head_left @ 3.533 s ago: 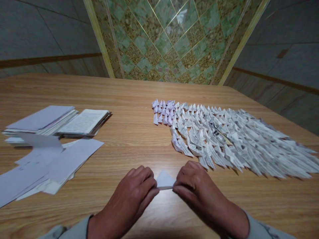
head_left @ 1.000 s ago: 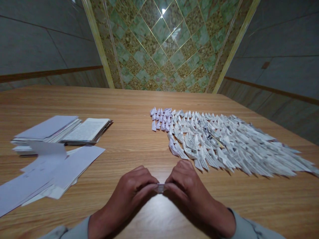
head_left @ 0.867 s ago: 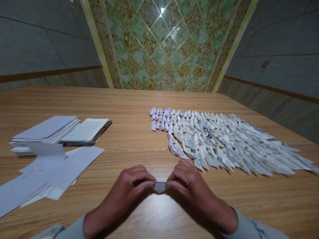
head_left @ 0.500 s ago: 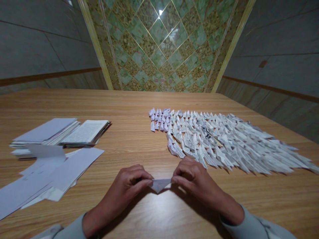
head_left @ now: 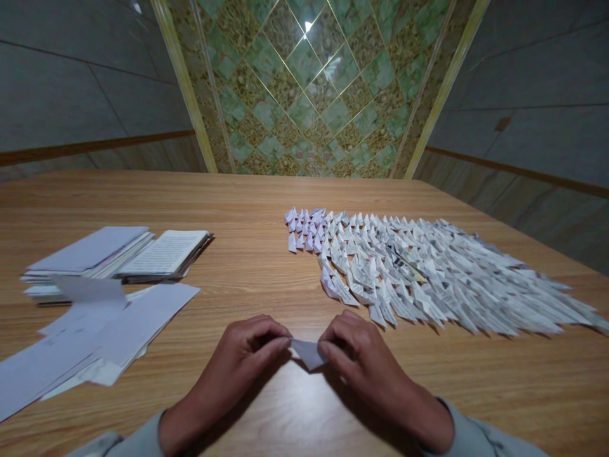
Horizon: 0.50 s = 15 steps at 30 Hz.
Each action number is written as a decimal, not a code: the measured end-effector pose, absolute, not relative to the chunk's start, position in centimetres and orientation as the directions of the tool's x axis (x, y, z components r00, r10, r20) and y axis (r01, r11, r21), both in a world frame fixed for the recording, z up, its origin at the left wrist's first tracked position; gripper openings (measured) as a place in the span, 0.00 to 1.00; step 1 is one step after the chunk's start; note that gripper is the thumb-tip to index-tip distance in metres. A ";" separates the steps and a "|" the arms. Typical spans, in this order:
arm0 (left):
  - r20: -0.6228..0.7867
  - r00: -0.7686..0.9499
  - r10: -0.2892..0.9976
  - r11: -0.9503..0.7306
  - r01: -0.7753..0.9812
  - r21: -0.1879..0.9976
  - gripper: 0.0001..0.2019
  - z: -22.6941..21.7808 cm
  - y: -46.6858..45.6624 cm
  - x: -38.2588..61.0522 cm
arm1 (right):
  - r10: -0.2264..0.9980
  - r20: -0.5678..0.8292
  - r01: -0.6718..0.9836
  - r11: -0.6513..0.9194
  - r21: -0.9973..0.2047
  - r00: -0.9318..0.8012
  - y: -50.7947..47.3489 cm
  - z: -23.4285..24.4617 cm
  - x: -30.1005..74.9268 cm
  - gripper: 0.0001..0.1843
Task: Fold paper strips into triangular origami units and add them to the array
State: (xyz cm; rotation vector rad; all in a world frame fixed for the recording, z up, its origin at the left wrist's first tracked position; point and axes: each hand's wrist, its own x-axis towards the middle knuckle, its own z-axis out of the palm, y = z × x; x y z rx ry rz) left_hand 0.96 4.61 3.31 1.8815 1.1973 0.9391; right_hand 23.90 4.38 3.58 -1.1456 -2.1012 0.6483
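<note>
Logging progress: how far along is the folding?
Done: dense rows of small folded white paper pieces on the wooden table. In hand: one pale folded paper triangle, pinched between left hand and right hand. Remaining: loose pale paper sheets and a printed paper stack, unfolded.

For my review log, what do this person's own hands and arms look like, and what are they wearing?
The left hand and the right hand are bare, with no glove, ring or watch in view. The forearms are covered by long grey sleeves, the left sleeve and the right sleeve. No cables show.
</note>
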 end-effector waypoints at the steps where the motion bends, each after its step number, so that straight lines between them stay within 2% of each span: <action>1: 0.199 0.296 0.934 -0.314 0.419 0.852 0.10 3.4 4.6 0.9 | 0.864 0.309 0.539 0.492 -0.684 -0.398 4.4 3.7 23.9 0.10; 7: 0.210 0.259 0.943 -0.304 0.412 0.859 0.09 2.8 4.2 1.0 | 0.871 0.239 0.562 0.465 -0.684 -0.430 4.1 3.6 23.7 0.06; 11: 0.298 0.141 0.944 -0.328 0.491 0.807 0.05 2.2 3.5 1.5 | 0.893 0.307 0.579 0.448 -0.681 -0.329 4.0 2.8 23.4 0.06; 13: 0.305 0.202 0.931 -0.366 0.488 0.793 0.05 2.1 3.0 2.0 | 0.891 0.359 0.590 0.454 -0.668 -0.279 3.9 2.2 23.2 0.06; 15: 0.263 0.294 0.919 -0.372 0.422 0.827 0.06 2.1 2.5 2.6 | 0.877 0.392 0.589 0.479 -0.651 -0.279 3.7 1.8 22.8 0.06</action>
